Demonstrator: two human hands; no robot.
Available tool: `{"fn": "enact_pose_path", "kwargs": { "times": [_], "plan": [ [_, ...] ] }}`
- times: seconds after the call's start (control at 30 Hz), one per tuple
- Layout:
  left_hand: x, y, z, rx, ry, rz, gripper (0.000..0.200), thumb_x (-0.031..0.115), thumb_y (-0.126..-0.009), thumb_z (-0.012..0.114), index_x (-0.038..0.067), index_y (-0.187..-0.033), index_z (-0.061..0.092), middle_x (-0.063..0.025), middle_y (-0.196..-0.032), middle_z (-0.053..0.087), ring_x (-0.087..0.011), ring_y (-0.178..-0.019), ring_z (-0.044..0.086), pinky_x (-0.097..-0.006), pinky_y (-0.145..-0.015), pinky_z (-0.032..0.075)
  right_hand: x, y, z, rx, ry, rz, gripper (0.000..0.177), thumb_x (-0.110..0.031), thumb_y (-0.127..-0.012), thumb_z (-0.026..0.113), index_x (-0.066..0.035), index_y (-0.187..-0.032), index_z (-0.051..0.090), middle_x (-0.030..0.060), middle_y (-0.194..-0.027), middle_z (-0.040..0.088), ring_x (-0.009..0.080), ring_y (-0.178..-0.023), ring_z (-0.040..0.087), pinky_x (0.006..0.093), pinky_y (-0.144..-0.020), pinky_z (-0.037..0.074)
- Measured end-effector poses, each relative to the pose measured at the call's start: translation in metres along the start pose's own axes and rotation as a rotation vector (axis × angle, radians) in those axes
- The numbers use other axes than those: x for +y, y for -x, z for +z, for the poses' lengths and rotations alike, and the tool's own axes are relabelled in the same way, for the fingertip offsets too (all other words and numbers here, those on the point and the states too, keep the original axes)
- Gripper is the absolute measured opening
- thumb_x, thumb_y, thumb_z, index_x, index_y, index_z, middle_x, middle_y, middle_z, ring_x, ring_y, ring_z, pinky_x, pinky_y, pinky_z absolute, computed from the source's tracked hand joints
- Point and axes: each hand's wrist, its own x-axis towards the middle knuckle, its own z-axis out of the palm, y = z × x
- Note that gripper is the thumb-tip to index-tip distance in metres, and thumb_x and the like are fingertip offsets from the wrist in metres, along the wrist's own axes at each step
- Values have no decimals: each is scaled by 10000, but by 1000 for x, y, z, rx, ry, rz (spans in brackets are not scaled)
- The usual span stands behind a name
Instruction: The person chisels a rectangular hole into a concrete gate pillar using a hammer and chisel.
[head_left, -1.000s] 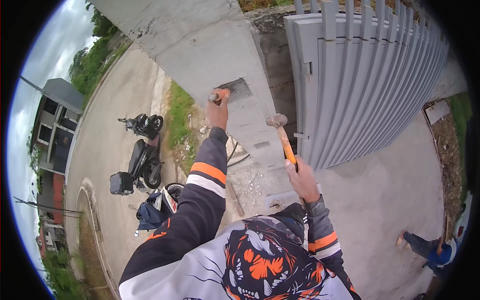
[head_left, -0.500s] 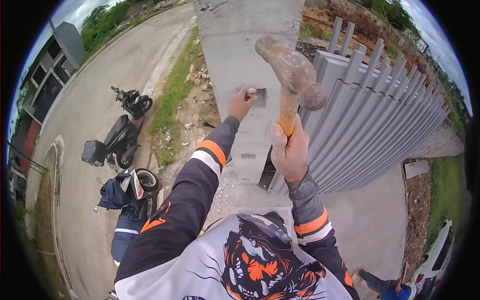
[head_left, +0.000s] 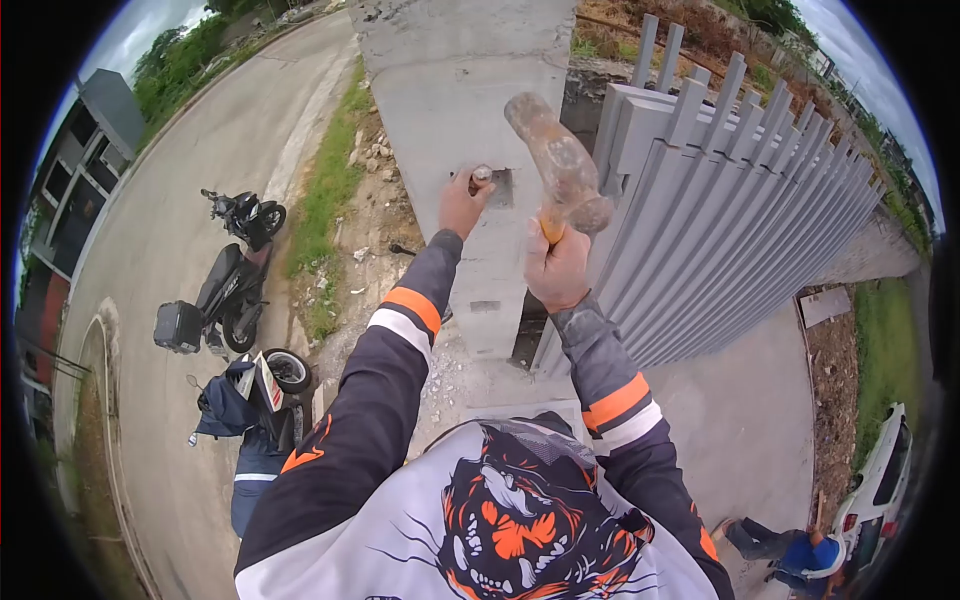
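Observation:
My left hand [head_left: 461, 206] is closed around a chisel [head_left: 482, 175], of which only the round, worn end shows; the rest is hidden. It is held against the grey concrete post [head_left: 440, 110], at the left edge of a small rectangular recess [head_left: 504, 188]. A hammer [head_left: 562, 165] with a rusty, dust-coated head and an orange-yellow handle is gripped in my right hand [head_left: 557, 268]. The hammer head is raised up and to the right of the chisel, apart from it. Lower on the post is a second, shallow slot [head_left: 485, 305].
Grey metal slats of a gate [head_left: 680, 220] stand close on the right. Rubble and a grass strip [head_left: 330, 220] border the road at left, where motorcycles [head_left: 232, 290] are parked. At lower right, a person in blue [head_left: 808, 552] is near a white car [head_left: 885, 480].
The whole view has shifted a little, moving the post and gate leftward. My right hand has brought the hammer slightly lower and farther from the camera. My left hand keeps its grip on the chisel.

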Motion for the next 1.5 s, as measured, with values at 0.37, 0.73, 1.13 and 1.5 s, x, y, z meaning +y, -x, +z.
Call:
{"fn": "enact_pose_path", "kwargs": {
  "times": [0.37, 0.73, 1.13, 1.5],
  "plan": [
    [-13, 0, 1, -29, -41, -22, 380, 198, -869, 802, 45, -1179, 645, -168, -946, 729, -342, -858, 723, -436, -749, 563, -72, -39, -30, 18, -108, 231, 306, -301, -1021, 635, -8, -972, 563, 226, -685, 606, 441, -665, 676, 472, -578, 495],
    [-11, 4, -5, -18, -95, 7, 339, 197, -867, 802, 29, -1120, 649, -161, -916, 749, -342, -839, 738, -434, -730, 573, -75, -57, -32, -213, 4, 387, 347, -335, -1035, 584, 0, -947, 605, 249, -697, 645, 461, -696, 664, 552, -638, 503],
    [1, 37, -30, -6, -48, -64, 327, 222, -881, 807, 2, -1080, 668, -146, -899, 756, -318, -800, 742, -379, -739, 579, 40, 68, -41, -372, 524, 595, 356, -381, -1013, 603, -27, -995, 569, 257, -705, 653, 488, -738, 670, 596, -667, 509],
    [12, 49, -61, 80, 113, -124, 283, 126, -930, 767, -11, -1158, 672, -113, -1014, 755, -159, -897, 719, -307, -797, 571, 57, 312, -139, -243, 300, 1304, 414, -351, -1025, 595, -8, -793, 597, 21, -593, 533, 157, -418, 510, 369, -413, 413]
  ]
}}
